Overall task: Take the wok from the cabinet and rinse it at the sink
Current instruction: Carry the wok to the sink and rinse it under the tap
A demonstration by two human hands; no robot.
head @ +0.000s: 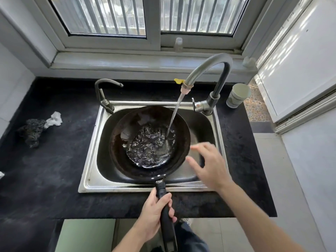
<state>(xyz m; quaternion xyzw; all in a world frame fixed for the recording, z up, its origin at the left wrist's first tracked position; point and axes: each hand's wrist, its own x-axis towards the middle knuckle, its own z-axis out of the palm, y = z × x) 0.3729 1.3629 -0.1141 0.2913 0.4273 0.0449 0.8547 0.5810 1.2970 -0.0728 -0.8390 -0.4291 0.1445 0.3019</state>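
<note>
The black wok point(123, 142) sits in the steel sink point(91, 160), its long black handle pointing toward me over the front rim. My left hand point(154, 213) is wrapped around that handle. Water runs from the tall curved faucet point(205, 70) in a slanted stream into the wok, where a churning pool has gathered in the bottom. My right hand point(209, 166) hovers blurred over the sink's right side, just beside the wok's rim, fingers spread and holding nothing.
A smaller tap point(103, 91) stands at the sink's back left. On the black countertop point(45, 179) lie a dark scrubber point(31, 130) and a crumpled white tissue point(54, 119) at left. A white cup point(238, 95) stands at the right. The window is behind the sink.
</note>
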